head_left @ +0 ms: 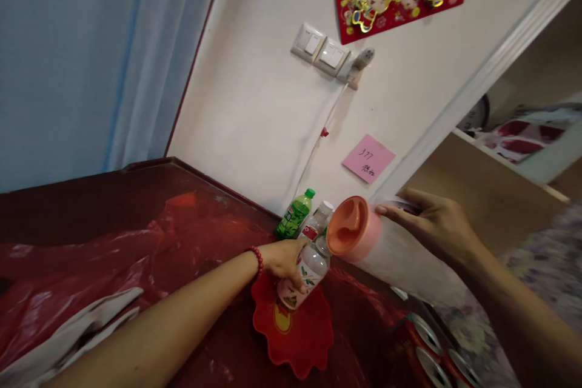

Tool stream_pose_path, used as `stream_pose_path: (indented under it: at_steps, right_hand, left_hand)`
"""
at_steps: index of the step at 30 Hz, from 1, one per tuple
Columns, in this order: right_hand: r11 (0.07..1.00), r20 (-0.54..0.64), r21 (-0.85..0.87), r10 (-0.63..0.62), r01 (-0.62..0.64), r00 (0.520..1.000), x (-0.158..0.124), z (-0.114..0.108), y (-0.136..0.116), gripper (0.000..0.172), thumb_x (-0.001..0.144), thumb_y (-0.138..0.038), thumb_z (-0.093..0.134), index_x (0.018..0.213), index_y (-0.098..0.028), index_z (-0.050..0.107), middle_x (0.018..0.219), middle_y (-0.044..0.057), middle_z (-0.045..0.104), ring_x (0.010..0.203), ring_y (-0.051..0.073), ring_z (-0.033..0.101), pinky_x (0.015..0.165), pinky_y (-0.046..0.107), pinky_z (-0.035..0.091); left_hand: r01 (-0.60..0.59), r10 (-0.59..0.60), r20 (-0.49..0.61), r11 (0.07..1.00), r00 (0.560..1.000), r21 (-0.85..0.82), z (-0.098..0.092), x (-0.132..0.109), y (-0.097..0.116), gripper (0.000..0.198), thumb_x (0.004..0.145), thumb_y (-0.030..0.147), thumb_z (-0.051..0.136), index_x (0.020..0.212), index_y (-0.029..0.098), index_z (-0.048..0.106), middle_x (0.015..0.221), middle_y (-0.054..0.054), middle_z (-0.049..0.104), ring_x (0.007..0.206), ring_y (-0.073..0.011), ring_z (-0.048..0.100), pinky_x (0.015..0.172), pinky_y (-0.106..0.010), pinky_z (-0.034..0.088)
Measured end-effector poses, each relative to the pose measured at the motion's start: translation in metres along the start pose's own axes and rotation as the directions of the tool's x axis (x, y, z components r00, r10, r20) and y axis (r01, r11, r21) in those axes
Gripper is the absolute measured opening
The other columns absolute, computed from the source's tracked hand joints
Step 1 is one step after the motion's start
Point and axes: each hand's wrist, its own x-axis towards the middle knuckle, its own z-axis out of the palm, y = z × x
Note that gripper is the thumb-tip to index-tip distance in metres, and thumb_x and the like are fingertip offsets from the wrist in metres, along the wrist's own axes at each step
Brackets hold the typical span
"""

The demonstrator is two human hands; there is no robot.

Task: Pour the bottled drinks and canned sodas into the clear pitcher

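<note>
My left hand (285,259), with a red bead bracelet on the wrist, is closed round a small clear bottle (309,271) that has a pink and white label. The bottle stands over a red flower-shaped dish (291,330). My right hand (436,224) grips a frosted clear jug with a pink lid (352,229), tilted so that the lid's spout is right at the bottle's open mouth. Whether liquid flows I cannot make out.
A green bottle (296,213) and a red-labelled clear bottle (317,221) stand by the wall. Red plastic sheeting (136,254) covers the dark red table. Can tops (431,351) show at the lower right. Wall switches (321,48), a cable and a pink note (368,158) are behind.
</note>
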Motion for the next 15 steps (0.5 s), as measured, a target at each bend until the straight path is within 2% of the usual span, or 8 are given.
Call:
stream_pose_path:
  at_steps: [3, 7, 11, 15]
  right_hand:
    - [0.997, 0.034, 0.063, 0.032, -0.034, 0.999, -0.001, -0.001, -0.005, 0.063, 0.079, -0.082, 0.067, 0.073, -0.020, 0.066, 0.060, 0.000, 0.052, 0.055, 0.016, 0.045, 0.048, 0.026, 0.030]
    - [0.994, 0.011, 0.097, 0.051, -0.052, 0.999, 0.000, 0.000, -0.004, 0.065, 0.075, -0.084, 0.068, 0.066, -0.021, 0.060, 0.057, -0.002, 0.047, 0.055, 0.015, 0.041, 0.050, 0.027, 0.027]
    - [0.975, -0.043, 0.192, 0.122, -0.112, 0.992, -0.005, 0.006, 0.007, 0.062, 0.073, -0.080, 0.072, 0.062, -0.020, 0.056, 0.057, -0.003, 0.044, 0.055, 0.015, 0.039, 0.052, 0.027, 0.025]
    - [0.922, -0.123, 0.333, 0.248, -0.196, 0.961, -0.022, 0.014, 0.025, 0.064, 0.068, -0.077, 0.075, 0.056, -0.020, 0.048, 0.056, -0.004, 0.038, 0.055, 0.013, 0.036, 0.051, 0.026, 0.023]
  left_hand:
    - [-0.008, 0.008, -0.006, 1.000, 1.000, -0.007, -0.002, -0.002, 0.002, 0.085, 0.049, 0.024, 0.092, 0.124, 0.020, 0.053, 0.121, -0.010, 0.069, 0.111, -0.0363, 0.066, 0.096, -0.048, 0.051]
    - [-0.003, 0.003, 0.010, 1.000, 1.000, -0.011, -0.005, -0.003, 0.007, 0.082, 0.052, 0.024, 0.090, 0.124, 0.018, 0.052, 0.122, -0.013, 0.068, 0.114, -0.0365, 0.065, 0.098, -0.048, 0.051]
    - [-0.017, 0.018, 0.023, 0.998, 1.000, -0.053, -0.006, -0.003, 0.010, 0.078, 0.052, 0.023, 0.089, 0.121, 0.019, 0.052, 0.120, -0.011, 0.068, 0.113, -0.0354, 0.064, 0.098, -0.047, 0.050]
    - [-0.032, 0.037, 0.033, 0.988, 0.999, -0.149, -0.006, -0.002, 0.011, 0.079, 0.050, 0.026, 0.089, 0.120, 0.018, 0.053, 0.117, -0.008, 0.067, 0.112, -0.0338, 0.062, 0.099, -0.046, 0.048]
